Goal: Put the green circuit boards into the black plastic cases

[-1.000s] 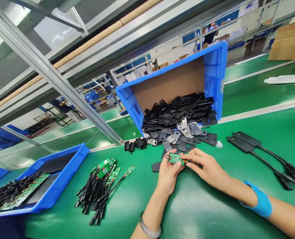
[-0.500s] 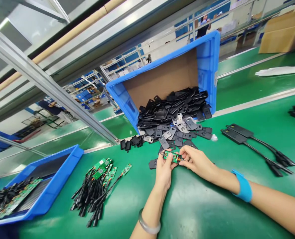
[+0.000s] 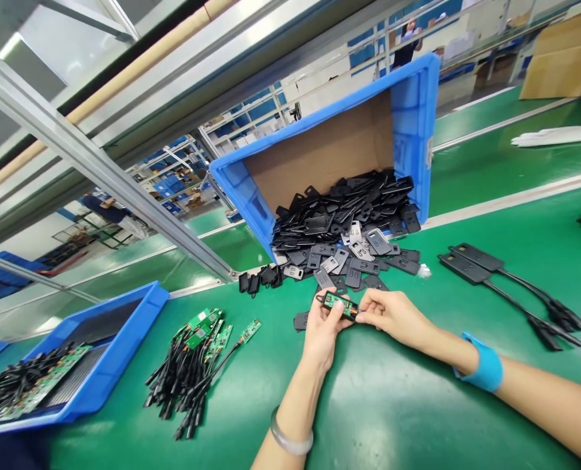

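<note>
My left hand (image 3: 322, 329) grips a small black plastic case (image 3: 320, 298) with a loop at its left end. Inside the case lies a green circuit board (image 3: 333, 303), with my left thumb resting on it. Fine coloured wires show at the board's right end. There, my right hand (image 3: 393, 316) pinches with thumb and fingertips; the part between them is mostly hidden, probably the board's cable. Just beyond my hands, flat black covers (image 3: 363, 266) lie scattered on the green table (image 3: 393, 405).
A tipped blue bin (image 3: 430, 130) spills black plastic parts (image 3: 314, 225). Left lie a pile of circuit boards with black cables (image 3: 177, 372) and a blue tray (image 3: 119, 365) of more boards. Two closed black units with cables (image 3: 467, 267) lie right. A white glove (image 3: 559, 136) lies behind.
The circuit board now sits lower within the black case, whose edge and loop show more clearly. My right fingers have shifted slightly at the wire end. The view has turned a little.
</note>
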A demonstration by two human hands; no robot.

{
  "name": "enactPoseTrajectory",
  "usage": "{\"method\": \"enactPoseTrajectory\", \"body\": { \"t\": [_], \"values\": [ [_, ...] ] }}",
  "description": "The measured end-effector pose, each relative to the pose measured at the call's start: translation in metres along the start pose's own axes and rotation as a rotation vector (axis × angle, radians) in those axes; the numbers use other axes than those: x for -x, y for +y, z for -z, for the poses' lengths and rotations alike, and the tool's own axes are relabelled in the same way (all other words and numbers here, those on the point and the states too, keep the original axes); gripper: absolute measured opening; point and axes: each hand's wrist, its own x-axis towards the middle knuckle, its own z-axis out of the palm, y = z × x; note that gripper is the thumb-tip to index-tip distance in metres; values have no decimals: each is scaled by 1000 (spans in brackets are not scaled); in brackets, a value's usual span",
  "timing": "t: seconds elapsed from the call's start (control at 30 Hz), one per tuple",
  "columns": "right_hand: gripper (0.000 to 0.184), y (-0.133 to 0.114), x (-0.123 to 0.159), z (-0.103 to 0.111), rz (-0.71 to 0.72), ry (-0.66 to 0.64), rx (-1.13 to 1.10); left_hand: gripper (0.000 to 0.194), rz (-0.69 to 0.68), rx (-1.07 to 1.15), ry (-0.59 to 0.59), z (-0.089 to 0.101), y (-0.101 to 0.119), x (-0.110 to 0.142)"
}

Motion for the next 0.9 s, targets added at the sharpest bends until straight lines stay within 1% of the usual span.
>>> {"method": "enactPoseTrajectory", "body": {
  "t": [0.1, 0.17, 0.23, 0.33, 0.47, 0.53, 0.6, 0.73, 0.9],
  "values": [
    [18, 0, -1, 0, 21, 29, -16, 33, -21, -81, 67, 1, -2, -2],
    [19, 0, -1, 2, 22, 44, -64, 32, -35, -102, 82, 2, -1, -2],
    [20, 0, -2, 3, 13, 46, -98, 36, -29, -64, 57, 2, 0, -2],
    [19, 2, -1, 4, 26, 49, -83, 40, -24, 39, 14, 2, 0, -2],
    [13, 4, 0, 1, 86, 42, -76, 40, -2, 121, -32, 1, 1, -1],
    [12, 4, 0, 1, 91, 34, -76, 38, 21, 147, -51, 0, 2, 0],
    [12, 5, -1, 2, 75, 24, -53, 36, 30, 159, -52, -2, 3, 0],
    [14, 4, -1, 4, 51, 15, -2, 32, 25, 156, -16, -2, 2, -1],
    [12, 1, -2, 2, 54, 15, 16, 33, 16, 168, -3, 0, -1, -1]
  ]
}}
